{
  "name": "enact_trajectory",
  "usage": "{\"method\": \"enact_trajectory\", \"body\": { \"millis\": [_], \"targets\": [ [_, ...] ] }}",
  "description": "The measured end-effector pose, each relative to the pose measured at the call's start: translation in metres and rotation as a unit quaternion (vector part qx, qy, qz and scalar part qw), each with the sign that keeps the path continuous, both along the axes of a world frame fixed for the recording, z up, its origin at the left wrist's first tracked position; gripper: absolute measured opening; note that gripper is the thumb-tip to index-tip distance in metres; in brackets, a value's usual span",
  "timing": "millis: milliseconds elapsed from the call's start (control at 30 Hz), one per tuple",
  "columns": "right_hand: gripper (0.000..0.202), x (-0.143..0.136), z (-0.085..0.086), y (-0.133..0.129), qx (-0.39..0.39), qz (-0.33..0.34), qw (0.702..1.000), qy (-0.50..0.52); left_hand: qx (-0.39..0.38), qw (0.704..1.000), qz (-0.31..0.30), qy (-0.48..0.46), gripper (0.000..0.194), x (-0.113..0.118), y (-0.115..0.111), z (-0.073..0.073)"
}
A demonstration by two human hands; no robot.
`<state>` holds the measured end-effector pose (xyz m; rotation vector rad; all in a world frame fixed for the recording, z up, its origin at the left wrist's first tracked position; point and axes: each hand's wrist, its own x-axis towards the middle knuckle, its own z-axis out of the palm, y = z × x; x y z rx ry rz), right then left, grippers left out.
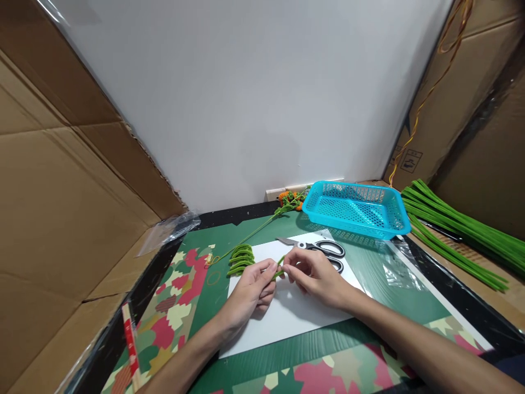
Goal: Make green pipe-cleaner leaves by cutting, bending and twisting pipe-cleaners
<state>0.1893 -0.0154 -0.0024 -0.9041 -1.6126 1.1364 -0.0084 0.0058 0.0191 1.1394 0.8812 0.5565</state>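
Note:
Over a white sheet of paper (262, 328), my left hand (256, 284) pinches one part of a short green pipe cleaner (280, 267). My right hand (314, 273) grips the same piece from the other side with thumb and fingertips, and the piece looks bent between them. Left of my hands, several bent green pipe cleaner pieces (240, 259) lie in a row at the paper's edge. Scissors (328, 249) with black and white handles rest just behind my right hand, which partly hides them.
A blue perforated basket (356, 229) stands at the back right. Long green pipe cleaners (463, 224) lie in a bundle at far right. Orange and green fuzzy flowers on a stem (289, 202) lie beside the basket. A red-wrapped stick (130, 345) is front left. Cardboard walls (61, 191) flank the table.

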Motion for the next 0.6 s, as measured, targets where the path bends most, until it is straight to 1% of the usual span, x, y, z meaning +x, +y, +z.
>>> {"method": "enact_trajectory", "body": {
  "millis": [100, 200, 300, 400, 500, 600],
  "targets": [
    [0.027, 0.0, -0.001, 0.001, -0.033, 0.031, 0.999, 0.029, 0.002, 1.0, -0.016, -0.005, 0.049, 0.0, -0.001, 0.0],
    [0.031, -0.001, -0.002, 0.001, -0.049, 0.059, 0.997, 0.033, 0.008, 1.0, -0.017, -0.017, 0.049, -0.001, -0.001, 0.0],
    [0.033, -0.002, -0.002, 0.002, -0.052, 0.063, 0.996, 0.029, 0.019, 0.999, -0.019, -0.021, 0.048, -0.002, 0.001, -0.003],
    [0.028, -0.003, -0.001, 0.002, -0.023, 0.03, 0.999, 0.006, 0.055, 0.998, -0.015, -0.017, 0.047, -0.004, 0.004, -0.009],
    [0.022, -0.003, -0.002, 0.002, 0.036, -0.026, 0.998, -0.041, 0.089, 0.996, -0.012, -0.004, 0.044, -0.004, 0.004, -0.016],
    [0.017, -0.004, -0.006, 0.003, 0.094, -0.061, 0.99, -0.087, 0.096, 0.995, -0.008, -0.001, 0.041, -0.004, 0.003, -0.022]
  ]
}}
